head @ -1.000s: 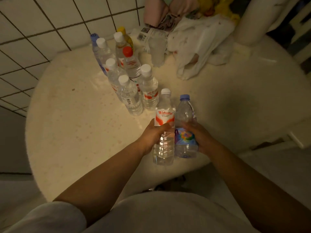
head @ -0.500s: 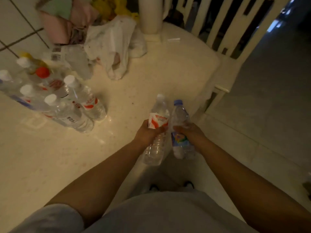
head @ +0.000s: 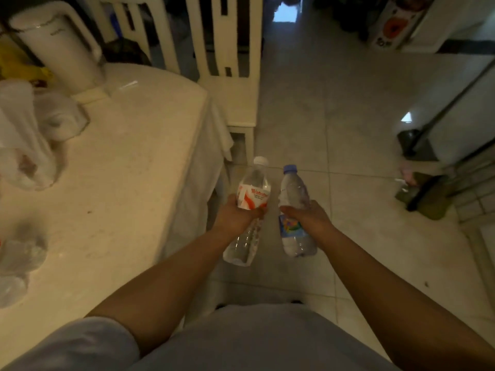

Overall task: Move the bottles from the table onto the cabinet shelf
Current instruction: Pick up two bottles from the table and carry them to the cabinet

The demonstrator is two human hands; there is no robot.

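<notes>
1. The left hand (head: pixel 235 215) has its fingers clamped on the red-label bottle (head: pixel 251 207); the right hand (head: pixel 308 218) likewise grips the blue-cap bottle (head: pixel 293 210).
2. Both bottles, earlier above the bench (head: pixel 120 170), now hang over the floor (head: pixel 348 129), the bench at nine o'clock.
3. The chair (head: pixel 230 76) now stands at twelve o'clock.

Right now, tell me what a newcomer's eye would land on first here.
First, the two bottles held out over the floor at centre: the left hand grips a red-labelled bottle, the right hand a blue-capped bottle. Next, the pale table filling the left side, with a white jug at its far end and a white chair beside it.
</notes>
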